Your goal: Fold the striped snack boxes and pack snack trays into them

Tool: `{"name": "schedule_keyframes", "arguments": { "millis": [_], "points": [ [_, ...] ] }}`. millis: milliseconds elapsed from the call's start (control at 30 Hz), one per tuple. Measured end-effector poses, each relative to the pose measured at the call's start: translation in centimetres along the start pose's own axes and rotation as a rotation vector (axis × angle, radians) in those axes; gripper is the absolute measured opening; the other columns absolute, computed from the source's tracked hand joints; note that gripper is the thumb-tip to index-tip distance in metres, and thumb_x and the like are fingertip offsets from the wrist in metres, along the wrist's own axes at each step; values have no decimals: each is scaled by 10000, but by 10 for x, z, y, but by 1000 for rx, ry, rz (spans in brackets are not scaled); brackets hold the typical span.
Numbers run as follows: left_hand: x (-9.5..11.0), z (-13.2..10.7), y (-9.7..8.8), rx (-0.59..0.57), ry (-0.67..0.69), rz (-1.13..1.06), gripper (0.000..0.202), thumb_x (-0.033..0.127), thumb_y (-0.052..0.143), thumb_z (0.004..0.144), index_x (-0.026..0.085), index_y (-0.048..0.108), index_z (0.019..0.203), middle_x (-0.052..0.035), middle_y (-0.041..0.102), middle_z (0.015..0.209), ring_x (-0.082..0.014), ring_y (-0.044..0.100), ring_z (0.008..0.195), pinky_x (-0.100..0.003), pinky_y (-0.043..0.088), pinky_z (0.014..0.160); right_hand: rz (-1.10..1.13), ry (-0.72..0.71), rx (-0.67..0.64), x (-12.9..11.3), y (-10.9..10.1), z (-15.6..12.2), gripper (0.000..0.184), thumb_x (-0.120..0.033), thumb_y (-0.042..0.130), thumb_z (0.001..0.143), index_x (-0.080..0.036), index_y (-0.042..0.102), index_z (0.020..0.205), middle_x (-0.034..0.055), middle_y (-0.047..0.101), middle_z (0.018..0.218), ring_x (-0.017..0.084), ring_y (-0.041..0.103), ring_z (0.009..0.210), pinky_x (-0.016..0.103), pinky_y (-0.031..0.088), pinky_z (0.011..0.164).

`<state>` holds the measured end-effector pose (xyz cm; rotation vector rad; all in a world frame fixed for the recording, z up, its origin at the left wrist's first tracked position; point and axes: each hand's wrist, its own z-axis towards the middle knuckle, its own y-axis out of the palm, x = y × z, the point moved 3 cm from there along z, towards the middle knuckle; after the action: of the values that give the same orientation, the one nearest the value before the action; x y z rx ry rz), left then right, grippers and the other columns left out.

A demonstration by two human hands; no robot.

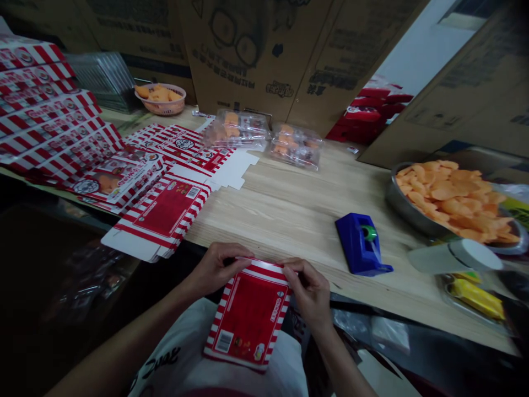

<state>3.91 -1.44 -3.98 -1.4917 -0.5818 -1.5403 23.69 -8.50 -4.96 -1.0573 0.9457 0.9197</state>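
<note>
A red and white striped carton (252, 314) with a barcode on its face lies tilted over my lap, at the table's front edge. My left hand (221, 267) pinches its far left corner between thumb and fingers. At the far right corner, my right hand (309, 286) grips the same edge with its thumb on top. Left of my hands, flat striped cartons (165, 207) lie in an overlapping pile, with white flaps sticking out. A blue tape dispenser (359, 248) with a green core stands to the right of my right hand.
Stacked striped boxes (49, 110) rise at the left, near a pink basket (163, 107). Clear packs (295, 146) of orange pieces lie at the back. A metal bowl (397, 204) of orange pieces, a white bottle (454, 256) and a yellow packet (477, 298) stand right. Large cardboard boxes (264, 60) wall the back.
</note>
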Motion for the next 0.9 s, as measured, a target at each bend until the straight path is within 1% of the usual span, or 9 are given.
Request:
{"name": "schedule_keyframes", "arguments": {
  "millis": [133,300,400,500,600,667,767,833,900],
  "points": [
    [-9,-8,3,-26,-20,-17,217,247,607,814,176,702,996,-85,730,956,-192,665,878,-301,505,791,-9,-4,61,5,4,-14,80,-211,647,796,-231,682,864,57,714,898,218,656,845,353,507,764],
    [-25,-9,14,37,-40,-171,156,258,599,805,152,704,849,-93,724,872,-198,669,847,-310,513,767,56,63,115,12,18,-27,65,-220,616,818,-220,676,793,65,716,895,219,657,860,369,512,797],
    [-30,-10,16,136,-63,-159,125,260,611,784,156,677,763,-79,716,816,-198,664,803,-307,507,747,67,111,84,13,11,-28,123,-232,638,801,-222,680,916,82,701,1009,234,641,950,387,498,846],
    [-33,-13,11,212,-98,-82,123,276,629,767,170,636,705,-46,686,766,-179,631,734,-272,486,680,-7,61,255,15,-36,-19,170,-243,649,790,-215,669,956,93,674,1051,232,622,967,375,493,830],
    [-38,-11,6,226,-136,-98,165,305,636,767,176,613,667,-24,647,727,-170,598,701,-252,470,641,-147,-24,665,21,-117,-7,90,-283,664,767,-195,648,763,52,654,871,196,598,847,335,471,770],
    [-40,-8,8,201,-139,-121,161,316,652,758,181,631,673,-20,640,731,-170,594,704,-251,469,647,-200,14,831,26,-166,2,160,-331,700,707,-184,636,709,27,623,777,180,567,778,307,454,695],
    [-37,-5,17,155,-124,-149,131,316,669,747,195,669,698,-19,645,743,-170,600,714,-248,475,654,-150,300,664,42,-201,17,267,-410,739,604,-158,668,656,20,603,665,164,525,668,269,410,563],
    [-35,-4,21,154,-124,-158,122,311,671,743,198,679,696,-23,649,741,-171,604,713,-249,481,649,-55,465,495,51,-201,24,306,-428,760,552,-140,696,634,28,613,635,148,508,621,249,380,522],
    [-35,-4,22,176,-129,-161,121,308,672,740,196,683,694,-28,655,744,-175,608,714,-255,486,648,21,529,460,56,-195,26,300,-395,793,492,-132,706,607,33,623,618,133,501,595,233,361,505]
  ]
}}
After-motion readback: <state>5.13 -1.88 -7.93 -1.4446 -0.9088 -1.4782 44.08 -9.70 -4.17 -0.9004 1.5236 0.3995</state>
